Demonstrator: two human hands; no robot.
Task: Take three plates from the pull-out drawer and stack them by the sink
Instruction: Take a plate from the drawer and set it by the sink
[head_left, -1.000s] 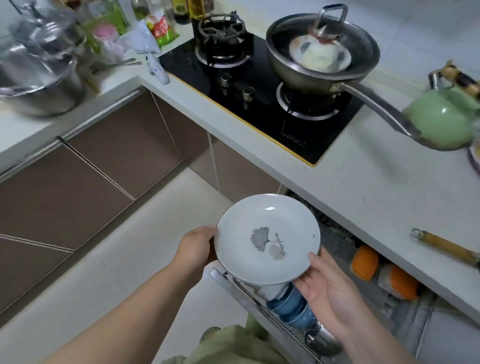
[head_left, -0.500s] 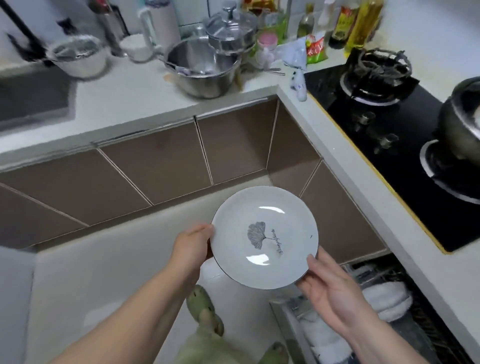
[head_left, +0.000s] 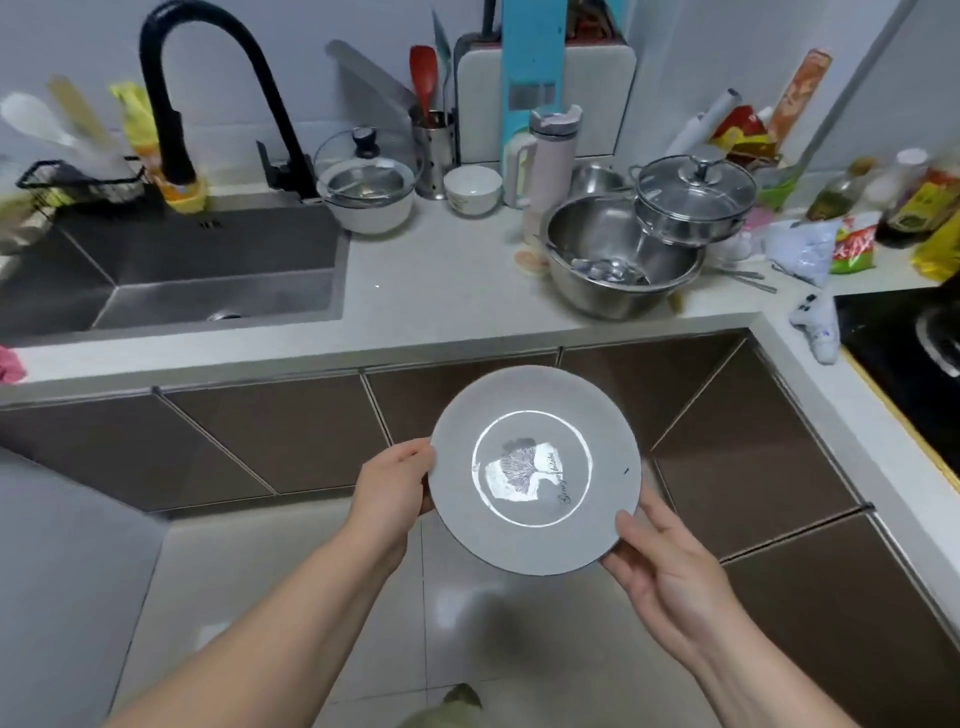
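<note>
Here the ginkgo-print plate (head_left: 535, 470), pinched at opposite rims by left hand (head_left: 392, 486) and right hand (head_left: 660, 564), may slip if tilted before reaching the countertop (head_left: 441, 280) edge beside the sink (head_left: 171, 275).

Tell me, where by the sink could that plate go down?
Bare counter lies between the sink and the steel mixing bowl. Behind it, the lidded white pot and small bowl crowd the wall.

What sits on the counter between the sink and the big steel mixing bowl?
In the head view, bare white countertop lies between sink and steel mixing bowl.
</note>
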